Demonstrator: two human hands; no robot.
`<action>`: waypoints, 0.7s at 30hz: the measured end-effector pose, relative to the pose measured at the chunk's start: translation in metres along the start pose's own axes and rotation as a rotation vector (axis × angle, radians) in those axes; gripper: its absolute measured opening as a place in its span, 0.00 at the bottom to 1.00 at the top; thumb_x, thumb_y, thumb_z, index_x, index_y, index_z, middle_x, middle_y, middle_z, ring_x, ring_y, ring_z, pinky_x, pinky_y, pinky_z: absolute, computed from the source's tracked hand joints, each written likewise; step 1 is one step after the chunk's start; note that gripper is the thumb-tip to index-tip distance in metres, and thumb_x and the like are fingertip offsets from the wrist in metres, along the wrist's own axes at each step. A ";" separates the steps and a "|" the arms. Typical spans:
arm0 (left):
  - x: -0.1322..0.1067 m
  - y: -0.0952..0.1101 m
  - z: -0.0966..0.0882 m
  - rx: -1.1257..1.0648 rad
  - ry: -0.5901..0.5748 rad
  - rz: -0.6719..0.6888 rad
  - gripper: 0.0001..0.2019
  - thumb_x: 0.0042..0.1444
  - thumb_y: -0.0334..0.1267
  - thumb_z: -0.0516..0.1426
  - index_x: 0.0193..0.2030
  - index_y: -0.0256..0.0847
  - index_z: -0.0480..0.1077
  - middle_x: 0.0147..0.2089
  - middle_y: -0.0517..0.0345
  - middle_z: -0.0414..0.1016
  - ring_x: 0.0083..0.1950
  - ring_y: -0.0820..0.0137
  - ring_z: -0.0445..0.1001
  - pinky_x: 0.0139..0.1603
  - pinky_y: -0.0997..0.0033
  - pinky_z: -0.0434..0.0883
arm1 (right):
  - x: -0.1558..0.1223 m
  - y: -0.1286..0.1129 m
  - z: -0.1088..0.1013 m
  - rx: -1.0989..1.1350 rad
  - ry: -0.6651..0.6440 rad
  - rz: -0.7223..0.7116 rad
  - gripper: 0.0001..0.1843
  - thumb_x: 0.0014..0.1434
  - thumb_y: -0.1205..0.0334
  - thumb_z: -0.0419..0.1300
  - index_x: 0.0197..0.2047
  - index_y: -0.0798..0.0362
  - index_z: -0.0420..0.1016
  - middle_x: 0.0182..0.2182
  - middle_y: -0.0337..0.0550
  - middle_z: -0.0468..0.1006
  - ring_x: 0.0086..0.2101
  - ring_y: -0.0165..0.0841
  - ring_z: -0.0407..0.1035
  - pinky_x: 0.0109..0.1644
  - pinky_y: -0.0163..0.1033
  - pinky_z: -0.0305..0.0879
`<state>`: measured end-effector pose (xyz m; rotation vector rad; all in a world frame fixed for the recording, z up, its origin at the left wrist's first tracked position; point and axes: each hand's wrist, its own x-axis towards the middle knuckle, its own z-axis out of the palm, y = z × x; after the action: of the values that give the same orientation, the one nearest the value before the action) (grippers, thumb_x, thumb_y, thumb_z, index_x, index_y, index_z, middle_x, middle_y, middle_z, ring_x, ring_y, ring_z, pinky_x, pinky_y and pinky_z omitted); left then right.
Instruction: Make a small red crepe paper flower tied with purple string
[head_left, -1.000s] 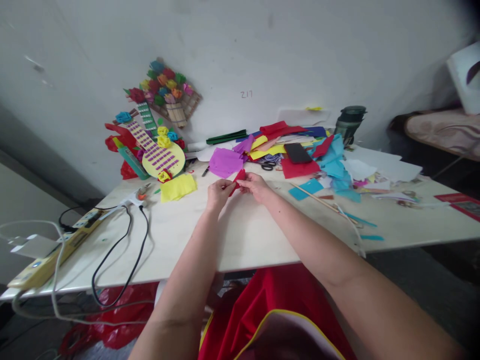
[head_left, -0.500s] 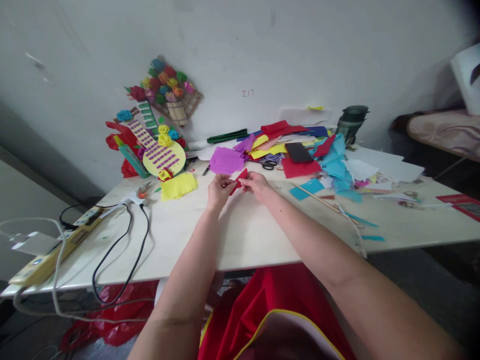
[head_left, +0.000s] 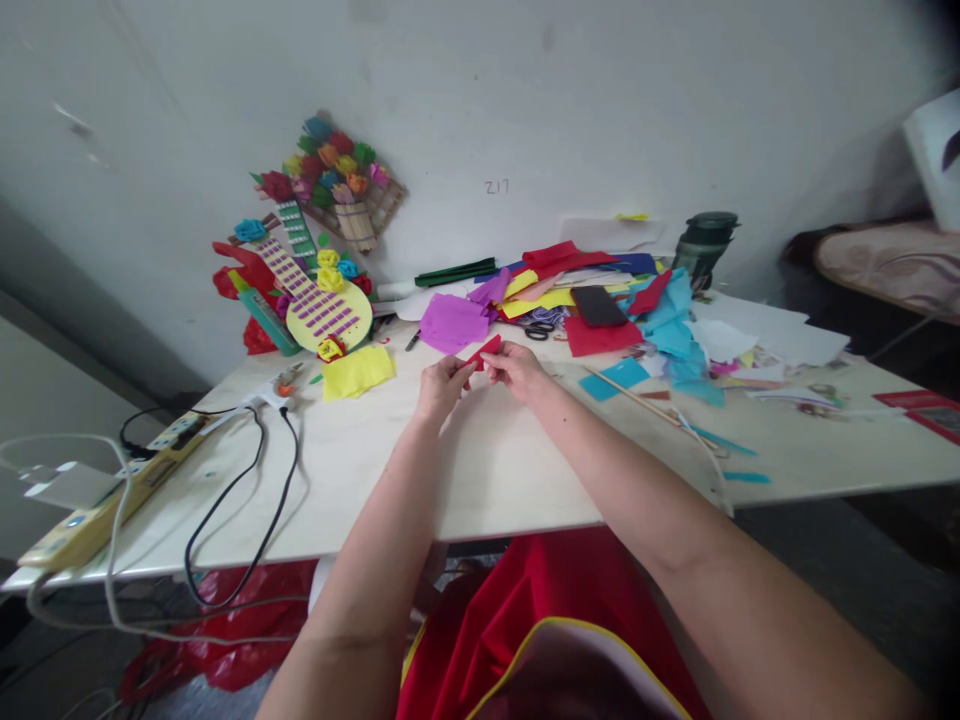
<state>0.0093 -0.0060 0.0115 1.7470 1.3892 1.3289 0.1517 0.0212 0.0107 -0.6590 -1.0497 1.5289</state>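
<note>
Red paper scrap [head_left: 482, 353]: small folded piece, centre of frame a bit above the middle, held just over the bench, tip pointing up-right.
Left hand [head_left: 439, 385]: grip pinched shut on the scrap's lower-left end, thumb + forefinger.
Right hand [head_left: 521, 372]: grip closed on the scrap's right end; fingertips of both hands nearly meet.
Step in hand: prob. creasing/folding the scrap btw the two pinches; fold looks partly made.
Next move calls for: light, even pressure along the crease w/ both pinches close. The paper looks thin and could tear or slip.
Bench [head_left: 487, 470]: pale top, bare patch under the hands.
Purple sheet [head_left: 452, 322]: flat, just behind the hands.
Yellow sheet [head_left: 358, 372]: near, left of the hands.
Scissors [head_left: 536, 328]: behind right hand, at edge of the pile.
Paper pile [head_left: 600, 335]: red, blue, yellow offcuts, centre-right.
Stick [head_left: 637, 405]: thin, lying diagonal, right of the hands.
Paper guitar [head_left: 319, 305]: upper left, by the wall.
Power strip [head_left: 97, 520]: far left edge, cables trailing.
</note>
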 end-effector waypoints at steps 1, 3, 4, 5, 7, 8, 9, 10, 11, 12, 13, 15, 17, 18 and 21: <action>0.000 -0.001 0.000 0.008 0.002 0.005 0.15 0.48 0.50 0.57 0.25 0.37 0.67 0.17 0.64 0.66 0.16 0.79 0.60 0.19 0.79 0.59 | -0.001 -0.001 0.000 -0.001 0.007 0.006 0.13 0.39 0.65 0.67 0.25 0.56 0.67 0.12 0.32 0.68 0.15 0.24 0.61 0.18 0.30 0.58; 0.000 -0.001 0.000 0.035 0.004 0.015 0.15 0.49 0.49 0.56 0.25 0.37 0.67 0.17 0.64 0.66 0.16 0.79 0.60 0.19 0.79 0.59 | -0.002 -0.004 0.001 -0.002 0.028 0.030 0.10 0.41 0.67 0.66 0.25 0.57 0.67 0.13 0.34 0.70 0.16 0.24 0.63 0.20 0.29 0.61; 0.000 -0.001 0.000 0.056 0.003 0.022 0.15 0.49 0.48 0.56 0.25 0.37 0.67 0.17 0.64 0.66 0.16 0.79 0.60 0.20 0.79 0.60 | -0.003 -0.005 0.001 0.003 0.033 0.046 0.09 0.42 0.69 0.66 0.26 0.57 0.68 0.14 0.35 0.71 0.17 0.25 0.65 0.21 0.29 0.63; -0.001 -0.001 0.000 0.083 0.000 0.033 0.14 0.50 0.48 0.55 0.25 0.37 0.67 0.17 0.64 0.66 0.17 0.79 0.60 0.20 0.79 0.60 | -0.004 -0.006 0.001 0.014 0.030 0.059 0.08 0.43 0.70 0.65 0.26 0.57 0.68 0.16 0.37 0.73 0.19 0.25 0.67 0.24 0.30 0.66; -0.001 -0.002 0.000 0.149 -0.008 0.066 0.13 0.52 0.46 0.54 0.26 0.37 0.67 0.18 0.64 0.67 0.18 0.79 0.61 0.22 0.79 0.60 | -0.005 -0.008 0.001 0.051 0.003 0.070 0.07 0.45 0.73 0.63 0.27 0.58 0.68 0.19 0.40 0.75 0.22 0.26 0.70 0.28 0.30 0.69; -0.002 -0.002 -0.001 0.185 -0.013 0.088 0.12 0.52 0.45 0.54 0.27 0.38 0.68 0.18 0.64 0.67 0.18 0.78 0.62 0.23 0.79 0.61 | -0.006 -0.009 0.001 0.071 -0.016 0.070 0.06 0.46 0.73 0.62 0.28 0.58 0.68 0.20 0.41 0.76 0.23 0.27 0.71 0.29 0.31 0.70; -0.002 -0.003 -0.001 0.223 -0.017 0.114 0.12 0.53 0.44 0.53 0.27 0.38 0.68 0.18 0.64 0.67 0.19 0.78 0.63 0.24 0.78 0.61 | -0.006 -0.009 0.001 0.086 -0.030 0.067 0.06 0.47 0.73 0.61 0.29 0.58 0.68 0.21 0.41 0.77 0.23 0.27 0.72 0.30 0.31 0.71; -0.002 -0.003 -0.001 0.263 -0.020 0.145 0.11 0.53 0.44 0.53 0.28 0.38 0.68 0.18 0.63 0.67 0.20 0.78 0.63 0.25 0.78 0.61 | -0.006 -0.009 0.001 0.092 -0.035 0.065 0.05 0.49 0.72 0.61 0.29 0.57 0.68 0.21 0.41 0.77 0.22 0.28 0.71 0.29 0.32 0.71; -0.002 -0.004 -0.001 0.304 -0.019 0.178 0.11 0.54 0.43 0.53 0.28 0.38 0.68 0.18 0.63 0.67 0.20 0.77 0.63 0.26 0.78 0.61 | -0.005 -0.008 0.001 0.090 -0.028 0.065 0.04 0.50 0.71 0.61 0.30 0.57 0.68 0.21 0.41 0.77 0.21 0.28 0.71 0.27 0.32 0.71; -0.002 -0.004 -0.001 0.342 -0.018 0.212 0.11 0.54 0.42 0.52 0.28 0.38 0.68 0.19 0.63 0.67 0.20 0.77 0.63 0.27 0.77 0.61 | -0.004 -0.008 0.001 0.081 -0.010 0.066 0.04 0.51 0.69 0.61 0.29 0.57 0.67 0.20 0.41 0.76 0.20 0.28 0.70 0.25 0.32 0.71; -0.002 -0.004 -0.001 0.375 -0.015 0.242 0.10 0.55 0.42 0.52 0.29 0.38 0.68 0.19 0.62 0.67 0.21 0.77 0.63 0.27 0.77 0.61 | -0.004 -0.007 0.001 0.071 0.015 0.066 0.04 0.51 0.69 0.60 0.29 0.57 0.67 0.19 0.41 0.76 0.19 0.27 0.70 0.24 0.31 0.70; -0.002 -0.004 0.000 0.425 -0.014 0.280 0.10 0.55 0.41 0.52 0.30 0.38 0.68 0.19 0.62 0.67 0.21 0.76 0.63 0.28 0.76 0.60 | -0.002 -0.005 0.001 0.058 0.063 0.062 0.05 0.51 0.69 0.60 0.27 0.57 0.66 0.17 0.40 0.75 0.18 0.27 0.68 0.22 0.31 0.69; -0.002 -0.003 0.000 0.464 -0.014 0.287 0.09 0.56 0.41 0.52 0.31 0.38 0.68 0.20 0.61 0.68 0.22 0.75 0.64 0.29 0.76 0.60 | -0.001 -0.004 0.000 0.059 0.087 0.055 0.05 0.51 0.71 0.60 0.26 0.57 0.66 0.17 0.40 0.75 0.17 0.27 0.68 0.21 0.31 0.69; -0.002 -0.002 0.001 0.481 -0.014 0.285 0.09 0.56 0.41 0.52 0.31 0.38 0.68 0.20 0.61 0.68 0.22 0.75 0.64 0.29 0.76 0.60 | -0.001 -0.004 0.000 0.062 0.092 0.053 0.05 0.51 0.72 0.60 0.26 0.57 0.66 0.18 0.40 0.75 0.17 0.27 0.68 0.21 0.31 0.69; -0.002 -0.001 0.002 0.513 -0.013 0.279 0.09 0.56 0.42 0.52 0.32 0.38 0.68 0.21 0.60 0.68 0.23 0.74 0.65 0.30 0.76 0.60 | -0.001 -0.003 0.001 0.073 0.103 0.051 0.05 0.51 0.74 0.58 0.25 0.58 0.66 0.18 0.41 0.76 0.17 0.27 0.68 0.21 0.31 0.69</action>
<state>0.0105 -0.0077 0.0096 2.3514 1.6267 1.1552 0.1526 0.0201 0.0138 -0.7109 -0.9022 1.5535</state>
